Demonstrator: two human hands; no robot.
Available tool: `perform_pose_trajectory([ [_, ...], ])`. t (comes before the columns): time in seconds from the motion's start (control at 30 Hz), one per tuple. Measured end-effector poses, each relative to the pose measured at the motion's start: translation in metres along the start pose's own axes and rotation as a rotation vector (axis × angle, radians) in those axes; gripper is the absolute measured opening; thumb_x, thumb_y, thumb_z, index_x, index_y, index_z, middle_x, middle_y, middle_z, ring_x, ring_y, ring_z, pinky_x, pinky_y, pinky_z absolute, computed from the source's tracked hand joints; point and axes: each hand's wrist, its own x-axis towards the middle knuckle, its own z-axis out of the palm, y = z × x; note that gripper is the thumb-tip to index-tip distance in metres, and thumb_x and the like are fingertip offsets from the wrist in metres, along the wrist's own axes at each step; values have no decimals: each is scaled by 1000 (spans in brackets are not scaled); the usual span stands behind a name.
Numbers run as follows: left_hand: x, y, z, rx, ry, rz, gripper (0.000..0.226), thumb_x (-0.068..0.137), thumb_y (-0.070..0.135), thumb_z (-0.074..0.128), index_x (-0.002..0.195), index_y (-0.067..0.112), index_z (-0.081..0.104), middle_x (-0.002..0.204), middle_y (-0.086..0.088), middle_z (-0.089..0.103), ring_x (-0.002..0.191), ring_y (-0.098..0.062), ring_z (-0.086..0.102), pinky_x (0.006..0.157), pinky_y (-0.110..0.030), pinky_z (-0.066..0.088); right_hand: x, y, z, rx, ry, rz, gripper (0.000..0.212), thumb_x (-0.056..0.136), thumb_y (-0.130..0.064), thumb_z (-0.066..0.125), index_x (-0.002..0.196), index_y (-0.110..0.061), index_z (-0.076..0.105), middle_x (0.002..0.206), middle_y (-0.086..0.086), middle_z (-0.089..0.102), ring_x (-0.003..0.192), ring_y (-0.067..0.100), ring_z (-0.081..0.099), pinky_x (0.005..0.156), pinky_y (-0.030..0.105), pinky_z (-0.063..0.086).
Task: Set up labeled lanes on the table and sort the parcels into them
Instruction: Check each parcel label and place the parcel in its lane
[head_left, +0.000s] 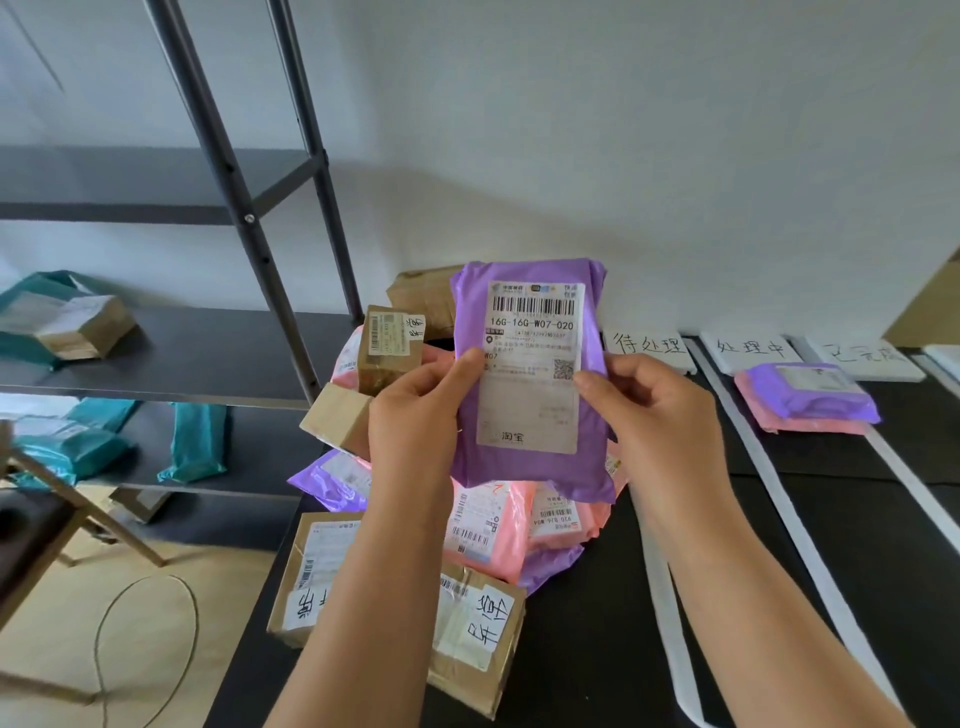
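Purple parcel (530, 384): glossy mailer, white label reading 16G-16G-W07-020; held upright above the parcel pile (488, 540) on the black counter (597, 649); left hand (415, 415) and right hand (660, 410) each in a closed grip on one side edge, thumbs in front.

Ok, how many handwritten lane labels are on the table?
3, along the table's far edge: left label, middle label, right label. Another may sit cut off at right.

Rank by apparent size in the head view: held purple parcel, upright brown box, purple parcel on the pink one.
1. held purple parcel, though it is nearest the camera.
2. purple parcel on the pink one.
3. upright brown box, close to second.
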Motion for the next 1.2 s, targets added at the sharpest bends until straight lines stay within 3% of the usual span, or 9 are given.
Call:
perform_pose_trajectory([
  [0.17,-10,12,-4,-102,-71,-10,22,85,21,76,83,-1,72,90,-14,75,79,-25,71,70,-33,60,-2,-5,0,13,54,-3,9,89,-24,70,86,-16,68,86,-7,74,81,2,71,62,18,57],
  [0.3,-11,19,-8,-101,-118,-13,24,85,16,74,87,-7,67,94,-19,73,80,-27,69,72,-35,60,-2,-8,-3,36,59,-16,8,88,-23,72,83,-17,70,84,-6,74,80,3,70,61,15,54],
  [0.4,-11,26,-8,-67,-146,41,13,87,17,71,85,6,64,97,-16,73,84,-27,70,76,-38,59,-3,-13,-6,62,-5,-3,7,86,-24,73,81,-20,70,81,-9,74,82,6,72,67,22,57],
  [0.5,-11,31,-7,-72,-137,96,16,90,28,67,94,12,69,99,-12,74,85,-29,67,77,-42,54,-6,-16,-6,74,-45,10,8,86,-23,73,78,-23,69,81,-9,74,83,9,72,73,31,58],
  [0.67,-13,37,-5,-146,-56,91,12,88,27,72,89,15,76,91,-10,76,70,-21,62,51,-22,47,-7,-19,-8,69,-85,23,10,87,-22,71,77,-22,69,80,-11,74,82,7,72,71,29,58],
  [0.9,-18,38,-4,-167,-90,25,9,86,22,73,83,14,75,86,-7,76,69,-20,68,57,-27,55,-1,-26,-10,123,-41,50,14,88,-35,67,91,-22,73,85,-9,75,82,8,72,77,31,57],
  [1.0,-20,37,-1,-148,-141,7,11,86,20,73,88,9,75,88,-11,76,75,-25,69,66,-30,58,8,-35,-12,142,-5,59,22,87,-44,66,82,-24,74,83,-3,76,84,23,72,79,46,57],
  [1.2,-23,35,0,-180,-190,-78,16,84,21,74,93,7,75,92,-12,76,90,-34,73,84,-44,60,14,-33,-10,198,33,97,24,88,-32,73,73,-14,72,78,5,74,78,28,71,79,52,57],
])
